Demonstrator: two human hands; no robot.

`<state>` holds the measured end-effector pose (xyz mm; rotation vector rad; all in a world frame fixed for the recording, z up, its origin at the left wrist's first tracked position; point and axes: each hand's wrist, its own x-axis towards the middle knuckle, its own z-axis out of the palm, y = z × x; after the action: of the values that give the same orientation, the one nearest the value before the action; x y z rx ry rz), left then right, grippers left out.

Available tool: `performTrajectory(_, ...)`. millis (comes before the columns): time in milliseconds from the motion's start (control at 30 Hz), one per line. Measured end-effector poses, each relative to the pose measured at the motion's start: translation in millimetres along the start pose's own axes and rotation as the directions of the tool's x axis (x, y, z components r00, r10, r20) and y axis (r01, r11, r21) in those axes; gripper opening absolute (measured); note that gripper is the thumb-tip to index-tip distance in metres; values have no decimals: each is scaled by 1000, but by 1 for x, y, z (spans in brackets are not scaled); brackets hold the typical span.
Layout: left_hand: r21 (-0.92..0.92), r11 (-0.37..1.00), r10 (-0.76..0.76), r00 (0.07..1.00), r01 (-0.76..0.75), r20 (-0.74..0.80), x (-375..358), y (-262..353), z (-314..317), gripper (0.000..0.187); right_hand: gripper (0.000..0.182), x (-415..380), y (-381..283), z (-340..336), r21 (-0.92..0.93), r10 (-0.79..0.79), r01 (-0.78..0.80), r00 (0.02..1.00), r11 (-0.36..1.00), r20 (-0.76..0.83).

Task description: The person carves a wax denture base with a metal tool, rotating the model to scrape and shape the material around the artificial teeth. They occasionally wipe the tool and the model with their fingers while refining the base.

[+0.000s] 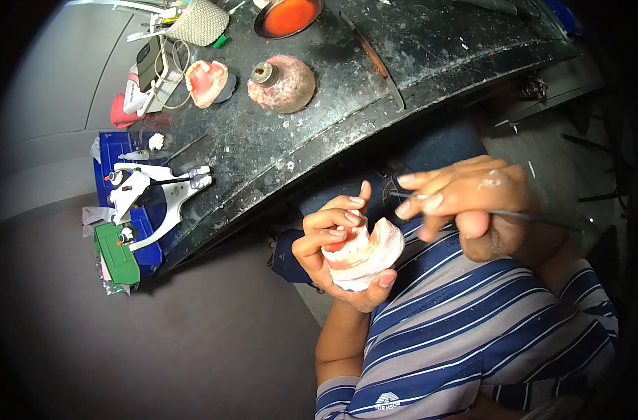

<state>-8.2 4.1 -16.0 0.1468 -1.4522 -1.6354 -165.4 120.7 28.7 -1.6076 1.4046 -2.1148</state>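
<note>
Fingers (327, 220) (left hand (317, 250)) partly hide the pink-white cast (375, 253).

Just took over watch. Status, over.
Left hand gripping pink-and-white dental model. Right hand holding slim tool, clear of model. No obstruction visible between them.

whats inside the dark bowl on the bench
The dark bowl holds red-orange material; anything beneath that is covered and can't be seen.

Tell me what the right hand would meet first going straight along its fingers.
The right hand would probably meet the left hand first, at its raised fingertip, or else the pink-and-white cast held there. Depth is unclear in this single view.
</note>
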Motion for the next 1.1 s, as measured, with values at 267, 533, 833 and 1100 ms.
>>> performTrajectory(267, -312, 911, -276, 961, 270, 26, 4, 11, -2, 85, 29, 12, -5, 7, -14, 51, -50, 993, 999, 107)
performTrajectory(533, -671, 575, -483, 856, 469, 184, -2, 5, -16, 74, 15, 10, 6, 15, 147, 128, -150, 980, 978, 152)
performTrajectory(833, -746, 476, -438, 861, 465, 257, -3, -2, -15, 74, 22, 9, 6, 19, 228, 175, -221, 963, 948, 206)
performTrajectory(1100, -756, 453, -463, 849, 473, 254, 1, 4, -11, 85, 18, 7, 3, 14, 169, 263, -291, 950, 942, 168)
